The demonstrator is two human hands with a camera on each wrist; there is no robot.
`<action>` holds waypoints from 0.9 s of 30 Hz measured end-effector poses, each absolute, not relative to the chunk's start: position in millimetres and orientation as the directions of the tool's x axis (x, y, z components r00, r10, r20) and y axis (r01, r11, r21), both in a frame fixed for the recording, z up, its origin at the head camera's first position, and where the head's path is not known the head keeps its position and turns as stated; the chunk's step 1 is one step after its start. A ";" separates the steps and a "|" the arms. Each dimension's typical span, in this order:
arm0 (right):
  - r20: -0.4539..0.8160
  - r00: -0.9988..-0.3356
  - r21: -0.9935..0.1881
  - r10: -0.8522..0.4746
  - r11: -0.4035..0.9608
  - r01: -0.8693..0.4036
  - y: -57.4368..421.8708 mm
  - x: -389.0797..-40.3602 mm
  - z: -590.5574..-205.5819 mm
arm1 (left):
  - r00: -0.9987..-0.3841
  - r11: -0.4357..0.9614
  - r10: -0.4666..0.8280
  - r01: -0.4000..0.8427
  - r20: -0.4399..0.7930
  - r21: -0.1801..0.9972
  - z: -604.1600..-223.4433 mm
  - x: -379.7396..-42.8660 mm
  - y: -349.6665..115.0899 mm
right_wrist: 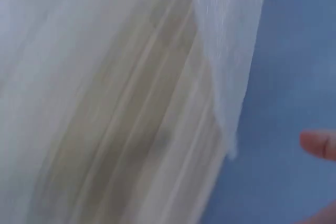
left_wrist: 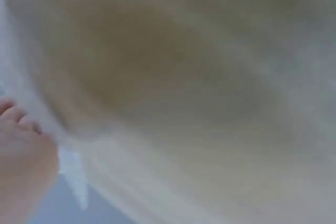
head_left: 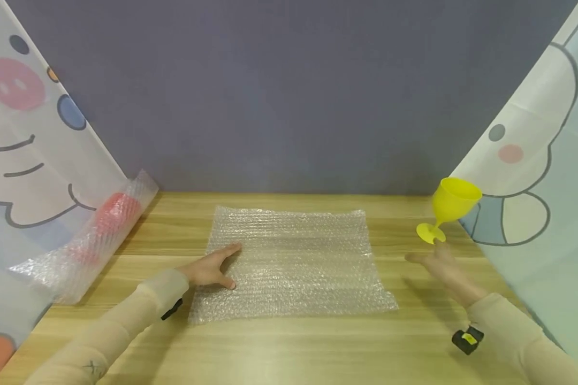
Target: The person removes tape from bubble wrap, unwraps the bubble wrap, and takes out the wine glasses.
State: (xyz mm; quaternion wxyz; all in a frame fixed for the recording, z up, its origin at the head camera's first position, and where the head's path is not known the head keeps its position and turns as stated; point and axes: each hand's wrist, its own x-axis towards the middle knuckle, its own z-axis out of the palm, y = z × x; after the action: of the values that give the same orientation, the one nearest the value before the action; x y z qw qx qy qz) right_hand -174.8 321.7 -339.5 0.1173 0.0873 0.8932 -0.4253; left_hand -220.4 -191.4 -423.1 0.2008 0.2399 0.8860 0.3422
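Observation:
A sheet of bubble wrap (head_left: 298,262) lies flat on the wooden table. Over its left edge my left hand (head_left: 209,269) spreads thumb and fingers, gripping nothing. To the right stands a yellow plastic goblet (head_left: 455,200) on its round foot. My right hand (head_left: 445,267) reaches toward that foot with the thumb held out to the side; its fingertips overlap the foot's near edge in the head view. The left wrist view is blurred, with curled-looking fingers (left_wrist: 21,119) at its left edge. In the right wrist view a thumb tip (right_wrist: 317,144) and bubble wrap (right_wrist: 231,51) show.
At the far left, a red item (head_left: 118,211) wrapped in bubble wrap leans near the printed cloth (head_left: 43,176). A grey panel (head_left: 289,96) rises behind the wooden table (head_left: 279,347). Another printed cloth (head_left: 559,214) borders the right side.

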 end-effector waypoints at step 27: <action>0.028 -0.799 -0.215 -0.600 0.777 -0.591 215.2 -145.6 -397.0 | -0.786 0.800 0.573 0.477 -0.230 0.363 -395.1 -153.8 -182.5</action>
State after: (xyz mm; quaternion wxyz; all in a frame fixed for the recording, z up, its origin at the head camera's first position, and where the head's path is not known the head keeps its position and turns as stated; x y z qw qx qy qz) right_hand -145.6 215.2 -397.0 0.0212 -0.3161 0.9424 -0.1070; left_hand -153.8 -182.5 -395.1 0.1668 0.2812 0.9340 0.1443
